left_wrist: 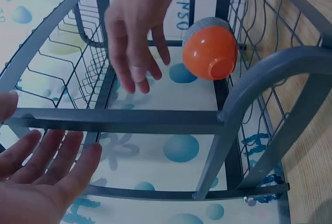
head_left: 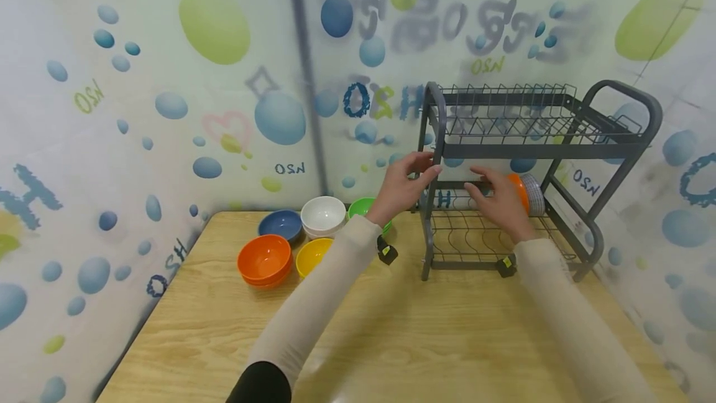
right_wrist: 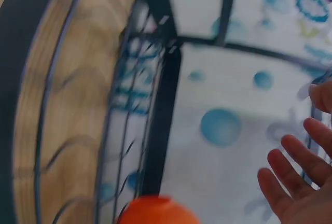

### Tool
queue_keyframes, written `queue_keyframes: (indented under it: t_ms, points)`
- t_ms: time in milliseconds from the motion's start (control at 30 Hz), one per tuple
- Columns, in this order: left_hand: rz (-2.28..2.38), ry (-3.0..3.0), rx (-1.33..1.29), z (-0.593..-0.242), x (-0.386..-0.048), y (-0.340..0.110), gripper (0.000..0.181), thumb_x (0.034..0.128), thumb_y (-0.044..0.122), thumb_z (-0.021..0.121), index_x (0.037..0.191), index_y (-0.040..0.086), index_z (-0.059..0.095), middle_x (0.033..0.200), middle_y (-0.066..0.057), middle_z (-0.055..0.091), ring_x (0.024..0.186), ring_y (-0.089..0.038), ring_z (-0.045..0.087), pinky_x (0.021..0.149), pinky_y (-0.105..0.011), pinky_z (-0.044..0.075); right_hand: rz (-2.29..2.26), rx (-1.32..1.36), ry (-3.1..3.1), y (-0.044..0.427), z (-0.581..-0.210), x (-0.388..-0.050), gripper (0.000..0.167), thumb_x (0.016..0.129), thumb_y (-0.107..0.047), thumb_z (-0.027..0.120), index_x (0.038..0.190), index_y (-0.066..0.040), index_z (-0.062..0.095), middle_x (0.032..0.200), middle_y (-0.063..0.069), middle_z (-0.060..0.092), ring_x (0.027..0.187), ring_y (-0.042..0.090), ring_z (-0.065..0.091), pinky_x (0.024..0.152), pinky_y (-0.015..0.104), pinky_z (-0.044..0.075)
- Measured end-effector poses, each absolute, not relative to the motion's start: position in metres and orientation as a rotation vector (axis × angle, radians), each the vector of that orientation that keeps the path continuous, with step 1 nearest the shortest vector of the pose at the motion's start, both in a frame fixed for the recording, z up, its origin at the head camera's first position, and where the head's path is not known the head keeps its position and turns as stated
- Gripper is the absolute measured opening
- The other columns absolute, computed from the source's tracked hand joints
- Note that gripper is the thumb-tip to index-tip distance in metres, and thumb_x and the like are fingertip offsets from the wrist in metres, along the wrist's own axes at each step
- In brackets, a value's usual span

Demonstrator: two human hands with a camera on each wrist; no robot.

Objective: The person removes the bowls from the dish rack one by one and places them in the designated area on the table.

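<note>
A dark grey two-tier dish rack (head_left: 514, 152) stands on the table. My left hand (head_left: 404, 185) is at its left upright, fingers loosely extended and thumb apart; in the left wrist view, that hand (left_wrist: 46, 169) is beside a grey bar without curling round it. Within the lower level, my right hand (head_left: 500, 204) has relaxed, spread fingers and holds nothing. An orange bowl (left_wrist: 210, 53) lies tipped on its side there, with a grey textured bowl-like piece (head_left: 535, 194) against it. Only the orange bowl's edge (right_wrist: 158, 213) enters the right wrist view.
Left of the rack are stacked orange bowls (head_left: 265, 259), a blue bowl (head_left: 280, 225), white bowls (head_left: 323, 215), a yellow bowl (head_left: 311, 255) and a green bowl (head_left: 360, 206), partly behind my left arm. A patterned curtain (head_left: 224, 111) stands behind the wooden table (head_left: 184, 316).
</note>
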State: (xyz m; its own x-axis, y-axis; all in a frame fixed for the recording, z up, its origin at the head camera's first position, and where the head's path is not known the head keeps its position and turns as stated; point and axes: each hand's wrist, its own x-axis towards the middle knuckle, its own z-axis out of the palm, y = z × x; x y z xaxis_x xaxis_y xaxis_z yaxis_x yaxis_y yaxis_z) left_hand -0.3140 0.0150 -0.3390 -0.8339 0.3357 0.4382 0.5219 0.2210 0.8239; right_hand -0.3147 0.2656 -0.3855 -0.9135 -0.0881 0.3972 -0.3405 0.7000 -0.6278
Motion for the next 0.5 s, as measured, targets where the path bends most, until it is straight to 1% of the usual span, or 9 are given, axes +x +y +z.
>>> queue_keyframes:
  t_ms: [133,200,267,400,467,500]
  points:
    - [-1.682,-2.287,-0.811,-0.339,-0.313,0.020,0.040,0.1050,0.034,0.060,0.138,0.012,0.062,0.124,-0.008,0.072,0.113,-0.019,0.067,0.091,-0.032,0.057,0.949,0.284,-2.596,0.284,-0.394,-0.320,0.057,0.105,-0.035,0.058,0.153,-0.007,0.045,0.154,0.026,0.045,0.140,0.049,0.041,0.112,0.068,0.035]
    - [-1.673,-2.273,-0.803,-0.339,-0.313,0.022,0.037,0.1055,0.033,0.059,0.134,0.010,0.065,0.119,-0.008,0.073,0.109,-0.019,0.068,0.090,-0.030,0.057,0.911,0.247,-2.608,0.291,-0.396,-0.320,0.058,0.106,-0.034,0.057,0.154,-0.006,0.043,0.155,0.028,0.043,0.141,0.051,0.037,0.112,0.070,0.033]
    - [-1.659,-2.262,-0.795,-0.339,-0.314,0.023,0.033,0.1057,0.032,0.059,0.129,0.010,0.067,0.115,-0.008,0.074,0.105,-0.019,0.069,0.088,-0.029,0.056,0.868,0.218,-2.604,0.297,-0.396,-0.321,0.057,0.106,-0.031,0.058,0.154,-0.004,0.043,0.154,0.030,0.043,0.140,0.053,0.038,0.111,0.069,0.035]
    - [-1.604,-2.252,-0.799,-0.340,-0.315,0.025,0.028,0.1059,0.031,0.059,0.122,0.011,0.069,0.107,-0.007,0.074,0.096,-0.016,0.068,0.081,-0.024,0.054,0.845,0.147,-2.570,0.311,-0.397,-0.322,0.056,0.104,-0.027,0.059,0.152,-0.001,0.045,0.149,0.034,0.046,0.133,0.056,0.041,0.098,0.069,0.045]
    - [-1.571,-2.242,-0.816,-0.340,-0.316,0.026,0.026,0.1062,0.029,0.058,0.120,0.010,0.069,0.104,-0.007,0.074,0.091,-0.016,0.067,0.076,-0.023,0.052,0.859,0.122,-2.561,0.319,-0.398,-0.325,0.057,0.104,-0.026,0.059,0.151,0.002,0.044,0.147,0.036,0.046,0.130,0.057,0.040,0.099,0.070,0.044]
    - [-1.559,-2.231,-0.823,-0.341,-0.317,0.026,0.025,0.1062,0.029,0.058,0.119,0.010,0.069,0.102,-0.007,0.074,0.089,-0.016,0.067,0.075,-0.023,0.052,0.864,0.107,-2.559,0.323,-0.399,-0.326,0.057,0.104,-0.025,0.058,0.152,0.002,0.044,0.147,0.036,0.046,0.130,0.057,0.041,0.101,0.070,0.042]
